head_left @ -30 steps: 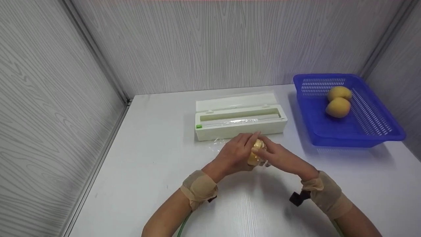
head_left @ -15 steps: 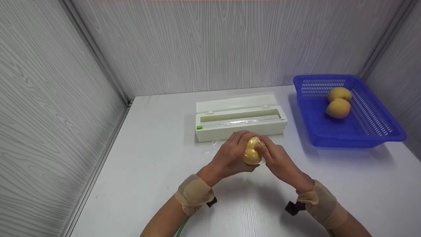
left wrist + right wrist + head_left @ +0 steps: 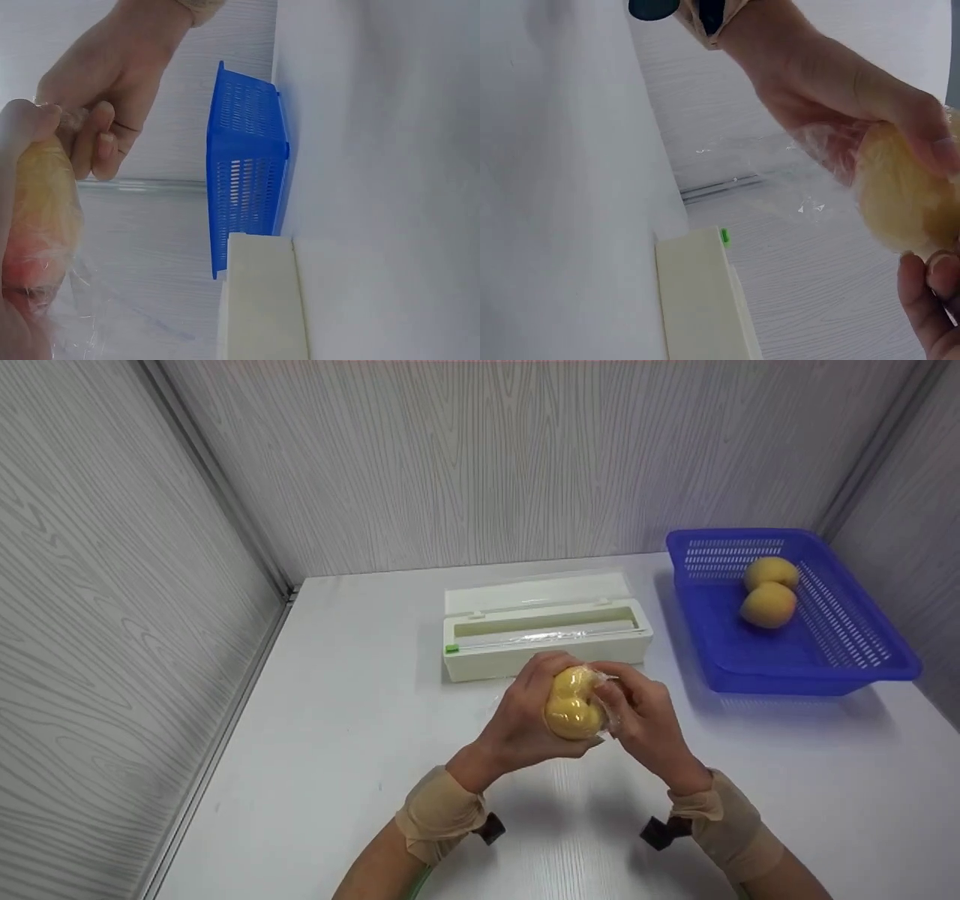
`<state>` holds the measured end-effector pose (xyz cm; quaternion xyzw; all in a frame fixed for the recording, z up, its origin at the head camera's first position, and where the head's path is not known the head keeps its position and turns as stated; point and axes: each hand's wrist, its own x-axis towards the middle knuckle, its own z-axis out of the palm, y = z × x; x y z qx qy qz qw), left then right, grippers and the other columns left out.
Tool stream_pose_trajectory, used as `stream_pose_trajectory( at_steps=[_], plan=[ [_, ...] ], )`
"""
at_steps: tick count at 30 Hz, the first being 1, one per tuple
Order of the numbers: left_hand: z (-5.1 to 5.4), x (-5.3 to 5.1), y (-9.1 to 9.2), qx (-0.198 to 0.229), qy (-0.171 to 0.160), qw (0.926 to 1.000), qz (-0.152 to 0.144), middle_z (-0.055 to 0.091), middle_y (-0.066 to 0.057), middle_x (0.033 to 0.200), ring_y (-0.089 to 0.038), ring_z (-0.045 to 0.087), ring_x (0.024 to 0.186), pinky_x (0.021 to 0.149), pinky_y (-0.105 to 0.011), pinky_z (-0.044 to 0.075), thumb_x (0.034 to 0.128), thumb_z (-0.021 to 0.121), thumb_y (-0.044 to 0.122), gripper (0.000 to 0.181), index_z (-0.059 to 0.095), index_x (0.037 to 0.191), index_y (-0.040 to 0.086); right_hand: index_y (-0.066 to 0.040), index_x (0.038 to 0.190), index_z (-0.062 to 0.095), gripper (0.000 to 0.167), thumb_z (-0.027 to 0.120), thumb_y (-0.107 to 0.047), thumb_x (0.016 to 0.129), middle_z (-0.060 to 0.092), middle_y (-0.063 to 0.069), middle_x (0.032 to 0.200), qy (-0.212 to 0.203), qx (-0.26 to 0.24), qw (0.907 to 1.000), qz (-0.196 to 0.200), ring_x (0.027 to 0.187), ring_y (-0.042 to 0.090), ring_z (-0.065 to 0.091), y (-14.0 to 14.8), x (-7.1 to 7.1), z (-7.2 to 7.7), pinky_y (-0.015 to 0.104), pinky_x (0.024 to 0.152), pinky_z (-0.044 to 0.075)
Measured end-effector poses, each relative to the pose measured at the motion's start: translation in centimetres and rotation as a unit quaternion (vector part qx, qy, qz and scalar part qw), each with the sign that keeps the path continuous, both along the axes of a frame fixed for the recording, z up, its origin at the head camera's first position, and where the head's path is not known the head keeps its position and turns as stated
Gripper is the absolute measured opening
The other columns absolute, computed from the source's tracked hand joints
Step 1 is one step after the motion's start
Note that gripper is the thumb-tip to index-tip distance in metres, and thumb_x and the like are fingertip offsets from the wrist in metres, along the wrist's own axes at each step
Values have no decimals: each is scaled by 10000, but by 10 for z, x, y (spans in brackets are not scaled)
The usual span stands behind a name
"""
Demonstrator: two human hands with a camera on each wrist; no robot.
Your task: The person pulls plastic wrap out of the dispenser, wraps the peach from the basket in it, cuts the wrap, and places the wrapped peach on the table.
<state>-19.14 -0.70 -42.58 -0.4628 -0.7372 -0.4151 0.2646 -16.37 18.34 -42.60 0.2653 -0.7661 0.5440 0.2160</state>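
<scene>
A yellow peach point(image 3: 574, 706) with a cleft, wrapped in shiny cling film, is held above the table between both hands. My left hand point(image 3: 517, 716) grips it from the left, fingers curled round its side. In the left wrist view the peach point(image 3: 41, 217) shows a red blush. My right hand point(image 3: 645, 720) pinches bunched film point(image 3: 73, 118) at the peach's right side. Loose film point(image 3: 780, 176) trails below the left hand in the right wrist view. Behind the hands is a white cling film dispenser point(image 3: 551, 655), lid raised, with a film roll inside.
A blue plastic basket point(image 3: 817, 679) stands at the right of the white table point(image 3: 337, 697), with two peaches point(image 3: 769, 605) in it. Grey wood-patterned panels point(image 3: 480, 465) enclose the back and sides. A small black camera point(image 3: 656, 834) hangs at the right wrist.
The wrapped peach has turned and shifted slightly left, so more of its yellow face shows. My right fingers have moved from over the peach to the film at its right side.
</scene>
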Motion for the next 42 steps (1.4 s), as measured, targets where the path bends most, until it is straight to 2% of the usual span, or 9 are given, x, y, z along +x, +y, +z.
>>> stream_pose_trajectory(
  at_steps=[3, 6, 16, 20, 25, 28, 33, 38, 42],
  plan=[
    [2, 4, 0, 158, -280, 9994, -109, 528, -87, 1262, -171, 538, 1164, 1006, -260, 477, 644, 905, 309, 828, 470, 1298, 49, -1, 1205, 591, 239, 552, 23, 970, 682, 48, 693, 116, -359, 9992, 106, 509, 37, 556, -3, 1, 0, 197, 444, 456],
    [4, 8, -1, 339, -504, 9980, -175, 536, -85, 1253, -166, 548, 1144, 983, -272, 493, 626, 918, 292, 834, 475, 1290, 50, -2, 1130, 566, 156, 563, -6, 974, 684, 49, 673, -384, -1065, 9928, 384, 499, 52, 568, -8, 4, 2, 212, 411, 446],
    [9, 18, -5, 609, -762, 9944, -400, 551, -98, 1239, -171, 558, 1125, 968, -292, 505, 600, 938, 274, 856, 486, 1287, 35, -92, 1000, 452, 75, 492, -146, 1035, 624, -24, 673, -1967, -2917, 9183, 1812, 546, 71, 594, -18, 13, 9, 198, 441, 462],
    [10, 21, -5, 720, -915, 9919, -517, 554, -97, 1239, -171, 567, 1116, 959, -300, 513, 603, 937, 250, 846, 485, 1288, 45, -99, 989, 465, 65, 453, -126, 1047, 642, -34, 673, -2007, -3088, 9048, 2139, 540, 67, 613, -17, 14, 10, 194, 427, 463],
    [11, 27, -6, 813, -1546, 9816, -771, 546, -79, 1265, -170, 578, 1107, 942, -316, 528, 613, 932, 198, 844, 475, 1314, 85, -69, 994, 449, 68, 406, -56, 1044, 665, -16, 642, -1637, -2839, 9140, 2392, 464, 87, 610, -13, 14, 7, 231, 356, 445],
    [9, 27, -7, 773, -1709, 9788, -819, 549, -75, 1264, -172, 584, 1098, 924, -317, 538, 626, 923, 192, 835, 475, 1325, 98, -8, 995, 445, 54, 445, -48, 1031, 641, -18, 613, -1398, -2465, 9349, 2135, 458, 86, 602, -9, 12, 4, 252, 356, 450],
    [4, 21, -5, 383, -1108, 9919, -479, 534, -69, 1254, -155, 559, 1109, 933, -274, 520, 639, 913, 258, 836, 463, 1321, 82, 44, 1045, 492, 103, 494, -55, 1016, 598, -30, 733, -1203, -1041, 9842, 781, 632, 64, 585, 1, 4, -2, 215, 530, 489],
    [2, 18, -6, -119, -447, 9988, 172, 499, -77, 1277, -162, 519, 1174, 1007, -273, 484, 651, 896, 322, 843, 456, 1322, 67, 22, 1136, 446, 200, 386, -152, 1060, 548, 77, 959, -1380, -841, 9856, 506, 657, 158, 543, 8, 3, -8, 300, 493, 485],
    [2, 17, -6, -212, -296, 9973, 635, 494, -76, 1277, -162, 513, 1182, 1008, -276, 486, 654, 891, 320, 820, 468, 1310, 68, 41, 1101, 381, 258, 450, -195, 1021, 547, 95, 918, -881, -359, 9939, 553, 568, 166, 530, 5, 10, -8, 332, 435, 473]
  ],
)
